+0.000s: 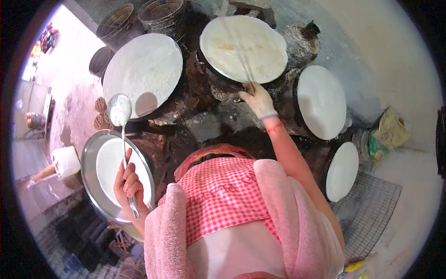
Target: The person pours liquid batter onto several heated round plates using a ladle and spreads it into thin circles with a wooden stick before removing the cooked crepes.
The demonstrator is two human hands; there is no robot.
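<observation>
My left hand is closed round the handle of a metal ladle, whose bowl carries white batter. Below the ladle stands a wide steel basin with more white liquid batter in it. At the centre back, my right hand grips a long thin stick, blurred, which reaches across a round white sheet of batter with faint brown patches. Another large round white sheet lies at the left back, with the ladle's bowl over its near edge.
Two more white rounds, one at the right and a smaller one nearer me, lie on dark pans. Dark buckets stand at the back left. A wire rack and a yellow-green sack are at the right. A person's arm shows far left.
</observation>
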